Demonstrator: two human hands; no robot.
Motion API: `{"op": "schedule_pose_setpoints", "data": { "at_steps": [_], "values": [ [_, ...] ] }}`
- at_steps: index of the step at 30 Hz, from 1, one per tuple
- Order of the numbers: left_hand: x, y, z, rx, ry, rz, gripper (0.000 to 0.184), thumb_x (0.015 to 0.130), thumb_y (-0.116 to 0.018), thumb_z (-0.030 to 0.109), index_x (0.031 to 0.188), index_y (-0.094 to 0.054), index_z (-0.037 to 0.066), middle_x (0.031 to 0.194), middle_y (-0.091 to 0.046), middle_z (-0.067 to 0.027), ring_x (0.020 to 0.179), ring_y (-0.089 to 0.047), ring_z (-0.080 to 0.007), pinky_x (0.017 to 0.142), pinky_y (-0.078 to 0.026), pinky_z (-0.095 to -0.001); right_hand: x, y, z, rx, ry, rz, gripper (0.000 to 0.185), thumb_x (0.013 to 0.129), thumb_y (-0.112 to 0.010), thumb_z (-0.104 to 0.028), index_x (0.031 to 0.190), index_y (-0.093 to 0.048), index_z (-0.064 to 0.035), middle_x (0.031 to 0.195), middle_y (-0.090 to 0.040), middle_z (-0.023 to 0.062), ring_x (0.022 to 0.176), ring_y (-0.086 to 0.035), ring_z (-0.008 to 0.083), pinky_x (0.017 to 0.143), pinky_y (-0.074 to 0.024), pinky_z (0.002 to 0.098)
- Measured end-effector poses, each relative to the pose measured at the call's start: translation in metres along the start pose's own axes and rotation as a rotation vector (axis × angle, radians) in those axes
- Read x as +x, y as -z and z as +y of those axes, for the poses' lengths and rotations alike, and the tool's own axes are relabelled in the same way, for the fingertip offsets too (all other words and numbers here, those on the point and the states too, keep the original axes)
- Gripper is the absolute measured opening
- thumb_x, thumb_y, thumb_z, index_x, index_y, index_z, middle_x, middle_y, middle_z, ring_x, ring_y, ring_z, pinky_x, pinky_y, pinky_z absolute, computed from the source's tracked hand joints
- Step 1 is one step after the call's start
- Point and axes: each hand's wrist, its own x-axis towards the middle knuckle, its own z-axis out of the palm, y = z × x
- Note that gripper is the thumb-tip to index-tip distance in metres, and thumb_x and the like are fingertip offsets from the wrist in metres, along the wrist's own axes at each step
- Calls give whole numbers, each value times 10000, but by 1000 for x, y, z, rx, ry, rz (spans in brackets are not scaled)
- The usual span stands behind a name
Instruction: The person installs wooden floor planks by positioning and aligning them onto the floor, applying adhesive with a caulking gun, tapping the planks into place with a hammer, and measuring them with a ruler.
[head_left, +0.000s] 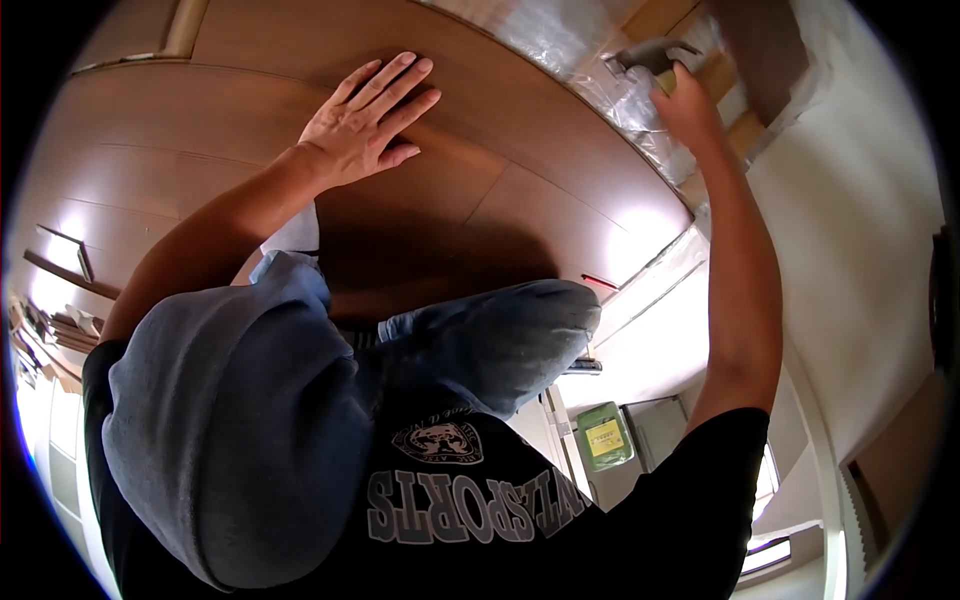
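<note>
My left hand (368, 125) lies flat on the brown wooden floorboards (250, 110), its fingers spread and nothing in it. At the upper right, my right hand (685, 100) is closed round the handle of a hammer. The grey metal hammer head (650, 54) shows just beyond my fingers, over the clear plastic sheeting (590, 70) beside the edge of the boards. Most of the handle is hidden by my hand.
Wooden battens (660, 18) show beneath the plastic. A pale wall (840, 200) rises at the right. A red pencil-like object (600, 282) lies near my knee. A green container (605, 437) is at lower right, and wood pieces (75, 330) are at far left.
</note>
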Motion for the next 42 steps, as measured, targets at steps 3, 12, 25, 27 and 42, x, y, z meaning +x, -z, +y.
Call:
{"op": "schedule_pose_setpoints", "data": {
  "at_steps": [3,12,25,27,42],
  "values": [
    [0,-1,0,5,13,-27,735,1010,-620,547,1622,-428,187,1754,-243,-72,1630,-187,-262,1314,-232,-455,20,-25,-23,-104,136,-40,681,920,-661,-342,1479,-524,22,1257,-683,321,1183,-652,477,1021,-532,511],
    [-3,-5,-3,-11,-11,41,763,978,-650,548,1617,-445,184,1741,-296,-84,1625,-225,-277,1292,-241,-482,24,-35,-17,-117,220,-79,666,919,-651,-299,1496,-529,10,1306,-674,308,1214,-651,455,1042,-523,492],
    [-10,-2,-13,-5,-64,-18,686,1071,-444,526,1632,-399,133,1767,-228,-83,1644,-146,-266,1336,-97,-464,71,-13,-218,-14,289,65,619,948,-623,-254,1446,-511,97,1291,-639,380,1234,-604,524,1034,-509,525],
    [-10,-2,-13,3,-80,-16,693,1069,-441,527,1634,-396,128,1771,-218,-85,1648,-134,-265,1336,-87,-463,63,-5,-226,-49,326,16,626,948,-625,-258,1448,-508,100,1299,-635,382,1236,-600,526,1040,-508,520],
    [-14,-9,-17,-7,-134,-55,677,1092,-333,437,1655,-311,61,1772,-181,-130,1650,-103,-302,1345,-64,-480,143,27,-326,2,399,202,476,957,-604,-267,1285,-570,76,1219,-662,385,1181,-606,560,996,-500,560]
  ]
}}
